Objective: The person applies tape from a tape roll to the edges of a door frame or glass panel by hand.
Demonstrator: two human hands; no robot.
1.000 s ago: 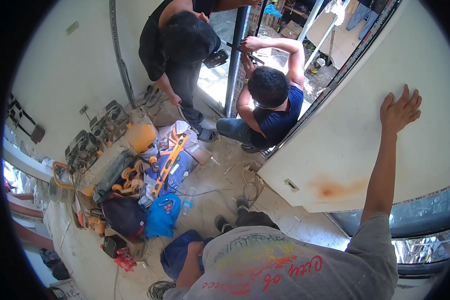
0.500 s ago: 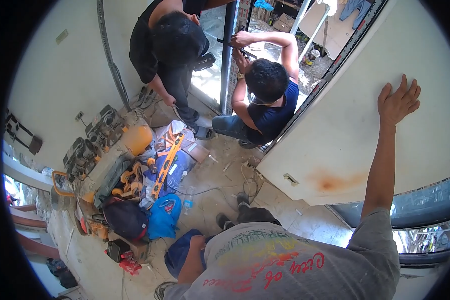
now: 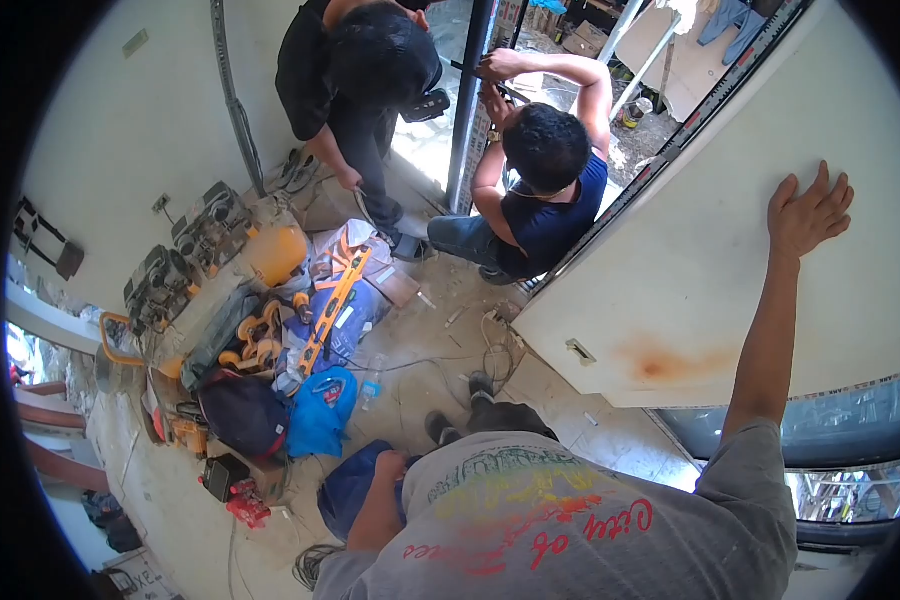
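Against white panel (image 3: 690, 290), right hand (image 3: 808, 215) pressed flat; left hand (image 3: 391, 466) at side.

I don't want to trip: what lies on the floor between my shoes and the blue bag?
In the head view, a clear plastic bottle lies between the shoes and the blue bag.

I count 2 co-workers: standing co-worker (image 3: 355, 70), crouching co-worker (image 3: 540, 190) | 2 hands of mine: left hand (image 3: 390, 468), right hand (image 3: 808, 215) | 1 white panel (image 3: 690, 270) | 1 orange level (image 3: 335, 310) | 1 blue bag (image 3: 320, 415) | 1 yellow tank (image 3: 275, 255) | 1 plastic bottle (image 3: 370, 385) | 1 dark backpack (image 3: 240, 415) | 2 shoes (image 3: 440, 428)
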